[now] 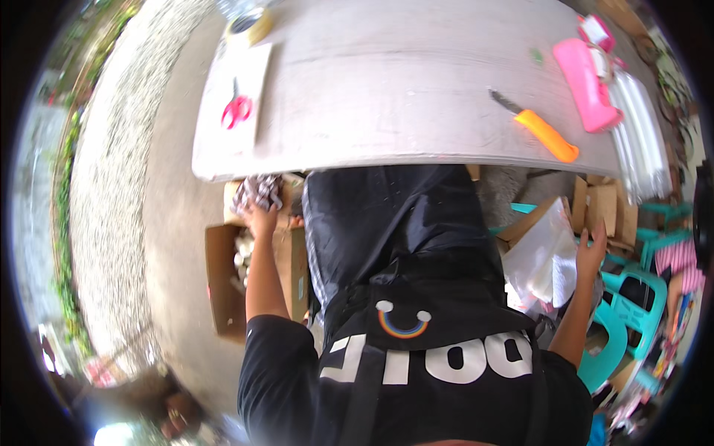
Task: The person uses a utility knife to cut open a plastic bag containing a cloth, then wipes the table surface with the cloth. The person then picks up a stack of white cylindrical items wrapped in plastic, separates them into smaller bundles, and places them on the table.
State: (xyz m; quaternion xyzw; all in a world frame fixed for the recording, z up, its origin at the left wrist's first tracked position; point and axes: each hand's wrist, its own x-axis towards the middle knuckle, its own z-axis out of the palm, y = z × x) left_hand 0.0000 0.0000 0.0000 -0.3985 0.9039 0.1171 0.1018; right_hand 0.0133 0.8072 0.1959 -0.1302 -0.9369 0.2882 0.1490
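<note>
My left hand [260, 221] is below the table's front left edge, closed on a crumpled brown-and-white striped bundle [257, 192]; whether it is cloth or paper I cannot tell. Just under that hand is an open cardboard box [222, 279] with pale round items inside. Out to the right, my right hand [593, 251] is raised with its fingers apart and nothing in it. Beside it, clear plastic bags [547, 256] lie over cardboard. On the grey table [387, 89] are pink-handled scissors [236, 111], on a white strip [256, 93], and a knife with an orange handle [547, 135].
At the table's right edge are a pink dispenser-like object [587, 85] and a bundle of clear plastic sleeves [641, 137]. A tape roll [253, 28] sits at the far left corner. Teal plastic chairs [639, 308] stand at the right, near a person in pink stripes [680, 267].
</note>
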